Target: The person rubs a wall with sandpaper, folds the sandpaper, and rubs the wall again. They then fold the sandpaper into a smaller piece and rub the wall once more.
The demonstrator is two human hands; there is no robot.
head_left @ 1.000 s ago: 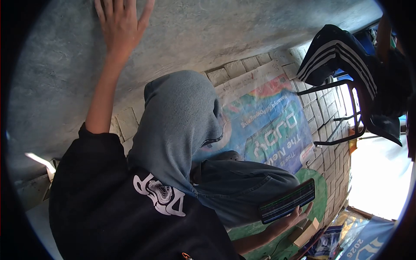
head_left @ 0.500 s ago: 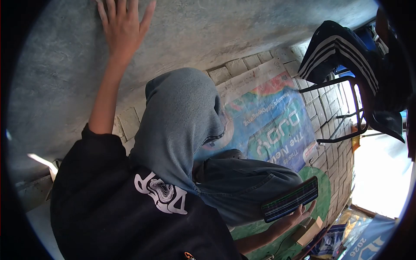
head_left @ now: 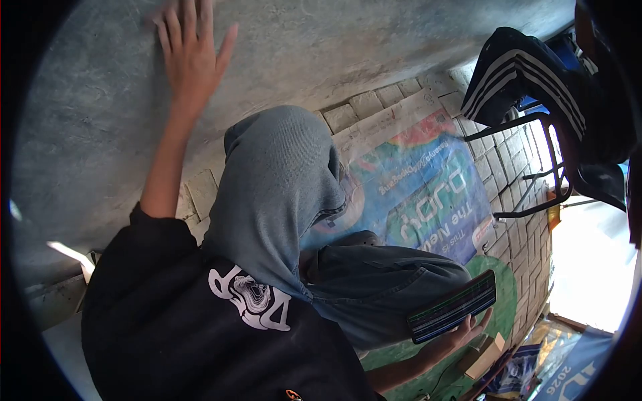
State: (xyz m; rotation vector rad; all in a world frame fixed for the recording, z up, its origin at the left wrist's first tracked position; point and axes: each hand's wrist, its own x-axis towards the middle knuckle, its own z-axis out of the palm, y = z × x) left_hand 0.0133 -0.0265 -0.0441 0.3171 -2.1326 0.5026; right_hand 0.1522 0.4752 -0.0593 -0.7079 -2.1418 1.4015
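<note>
My left hand (head_left: 192,63) lies against the grey wall (head_left: 301,47) at the upper left, fingers stretched and spread, holding nothing. Low on the right, my right hand (head_left: 461,336) grips a smartphone (head_left: 453,307) from its lower edge, beside my bent knee. Thin horizontal green, white and blue lines fill the phone's dark screen. The thumb and some fingers show along the phone's near side; the rest of the grip is hidden behind it.
I sit with bent legs (head_left: 281,174) on a printed banner (head_left: 428,187) over paving bricks (head_left: 511,160). At the upper right, a person in striped dark trousers (head_left: 518,73) sits on a black-framed chair (head_left: 556,157). A small cardboard box (head_left: 484,357) lies beyond my right hand.
The view has shifted slightly. My left hand appears a little lower in the picture, still spread on the wall. The phone stays in my right hand, almost unmoved.
</note>
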